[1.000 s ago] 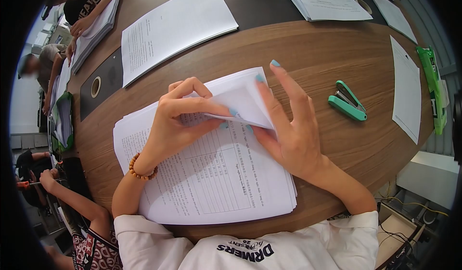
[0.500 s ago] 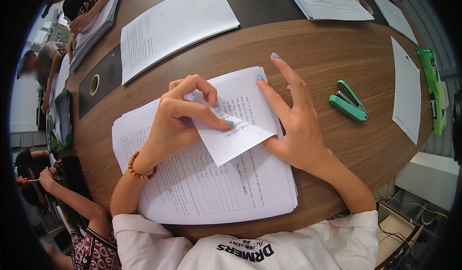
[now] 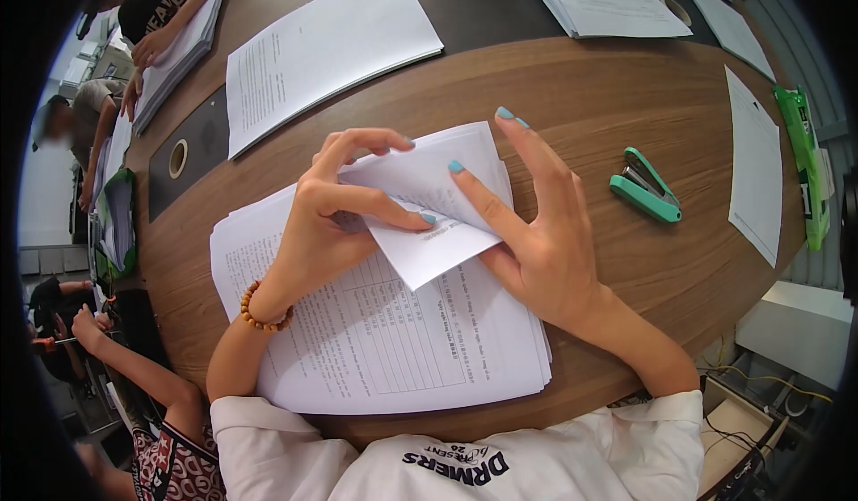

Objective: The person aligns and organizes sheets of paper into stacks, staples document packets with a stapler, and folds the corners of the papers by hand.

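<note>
A stack of printed paper [image 3: 393, 358] lies on the table before me, its top sheet of paper [image 3: 429, 255] lifted and bent over at the upper part. My left hand [image 3: 335, 202], with a wooden bead bracelet [image 3: 259, 309] at the wrist, grips this sheet; one fingertip presses on it, and the thumb is hidden beneath. On the right side of the fold, my right hand [image 3: 545, 242] pinches the sheet, index finger on top and thumb under the edge. Its other fingers stretch upward. To the right rests a green stapler [image 3: 648, 188].
Paper piles lie at the far left [image 3: 331, 54] and far right [image 3: 599, 0]. A single sheet [image 3: 753, 166] and a green packet [image 3: 804, 170] are along the right edge. Other people sit at the left, one person's hand [image 3: 156, 45] on papers.
The lifted sheet curls up more between my hands. My right index finger has moved left and down onto it, and my left upper finger has straightened.
</note>
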Demonstrator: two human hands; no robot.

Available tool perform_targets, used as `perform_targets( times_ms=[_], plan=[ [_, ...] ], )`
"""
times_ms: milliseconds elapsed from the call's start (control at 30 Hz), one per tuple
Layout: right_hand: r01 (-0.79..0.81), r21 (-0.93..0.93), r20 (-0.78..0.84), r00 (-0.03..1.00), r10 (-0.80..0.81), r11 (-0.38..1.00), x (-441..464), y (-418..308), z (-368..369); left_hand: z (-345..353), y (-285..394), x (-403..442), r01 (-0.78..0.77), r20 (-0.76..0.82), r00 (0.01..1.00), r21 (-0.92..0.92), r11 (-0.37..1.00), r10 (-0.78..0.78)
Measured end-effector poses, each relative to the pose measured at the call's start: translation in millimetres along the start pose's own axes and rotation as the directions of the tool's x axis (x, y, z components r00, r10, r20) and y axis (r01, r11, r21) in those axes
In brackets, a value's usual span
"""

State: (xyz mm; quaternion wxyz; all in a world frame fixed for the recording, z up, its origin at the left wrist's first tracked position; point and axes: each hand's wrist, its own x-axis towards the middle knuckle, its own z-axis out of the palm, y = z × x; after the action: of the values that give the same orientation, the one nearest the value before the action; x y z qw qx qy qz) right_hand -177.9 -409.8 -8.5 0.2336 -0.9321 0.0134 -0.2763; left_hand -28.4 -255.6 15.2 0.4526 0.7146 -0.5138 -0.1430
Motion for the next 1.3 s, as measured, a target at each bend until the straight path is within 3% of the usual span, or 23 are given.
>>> perform_targets(
  times_ms=[100, 200, 233, 300, 333, 367, 400, 433, 500, 633, 700, 767, 800, 867, 900, 967, 1100, 1167, 1300],
  plan=[
    [0.018, -0.023, -0.059, 0.998, -0.019, 1.000, -1, -2, 2, -5, 2, -2, 0.069, 0.071, 0.995, 0.050, 0.996, -0.073],
    [-0.089, 0.152, -0.155, 0.982, 0.112, 0.984, -2, -2, 5, -6, 4, -3, 0.012, 0.042, 0.999, 0.131, 0.991, -0.018],
    [-0.005, 0.162, -0.180, 0.983, 0.035, 0.987, -4, 1, 6, -6, 3, -3, 0.012, 0.041, 0.999, 0.131, 0.991, -0.018],
    [0.080, 0.172, -0.206, 0.978, -0.044, 0.982, -6, 4, 6, -8, -1, -4, -0.058, 0.002, 0.998, -0.025, 0.998, 0.058],
    [0.175, 0.092, -0.232, 0.961, -0.150, 0.980, -7, 5, 5, -6, 1, -3, -0.056, 0.001, 0.998, -0.023, 0.998, 0.056],
    [0.265, 0.009, -0.249, 0.934, -0.255, 0.964, -7, 5, 5, -3, 5, -2, 0.064, -0.038, 0.996, -0.284, 0.957, -0.078],
    [0.266, 0.011, -0.250, 0.934, -0.255, 0.964, -7, 4, 4, -1, 8, -1, 0.162, -0.039, 0.976, -0.529, 0.833, -0.215],
    [0.262, 0.005, -0.244, 0.936, -0.253, 0.965, -6, 2, 2, -4, 5, -2, 0.163, -0.039, 0.976, -0.528, 0.833, -0.216],
    [0.258, -0.003, -0.237, 0.938, -0.251, 0.966, -6, 2, 1, -10, -5, -4, 0.039, 0.071, 0.997, -0.111, 0.993, -0.031],
    [0.286, -0.003, -0.225, 0.934, -0.279, 0.958, -6, 3, -1, -9, -3, -2, 0.005, 0.074, 0.997, -0.106, 0.994, 0.003],
    [0.300, 0.003, -0.211, 0.933, -0.293, 0.954, -5, 5, 0, -11, -1, 0, -0.090, 0.110, 0.990, 0.047, 0.995, 0.084],
    [0.173, 0.211, -0.239, 0.964, -0.121, 0.962, -4, 9, 7, -7, 4, 1, -0.126, 0.071, 0.990, 0.084, 0.988, 0.121],
    [0.182, 0.208, -0.243, 0.961, -0.129, 0.961, -3, 9, 8, -5, 6, 3, -0.165, 0.036, 0.986, 0.120, 0.979, 0.162],
    [-0.058, 0.442, -0.150, 0.979, 0.137, 0.895, -3, 6, 10, -5, 8, 7, -0.128, 0.037, 0.992, 0.155, 0.980, 0.124],
    [-0.052, 0.443, -0.149, 0.980, 0.131, 0.895, -2, 3, 7, -4, 7, 8, -0.088, 0.044, 0.996, 0.184, 0.979, 0.081],
    [-0.219, 0.469, -0.023, 0.965, 0.260, 0.855, 3, -4, -2, 1, 0, 10, -0.051, -0.001, 0.999, 0.153, 0.987, 0.052],
    [-0.272, 0.464, -0.025, 0.947, 0.320, 0.843, 10, -2, -2, 5, 1, 12, -0.030, -0.016, 0.999, 0.161, 0.987, 0.033],
    [-0.206, 0.477, -0.048, 0.965, 0.259, 0.855, 10, 2, 2, 8, 0, 12, -0.036, -0.023, 0.999, 0.128, 0.991, 0.040],
    [-0.238, 0.462, -0.021, 0.960, 0.278, 0.854, 11, -3, 3, 10, 3, 13, -0.005, -0.027, 1.000, 0.109, 0.994, 0.007]
  ],
)
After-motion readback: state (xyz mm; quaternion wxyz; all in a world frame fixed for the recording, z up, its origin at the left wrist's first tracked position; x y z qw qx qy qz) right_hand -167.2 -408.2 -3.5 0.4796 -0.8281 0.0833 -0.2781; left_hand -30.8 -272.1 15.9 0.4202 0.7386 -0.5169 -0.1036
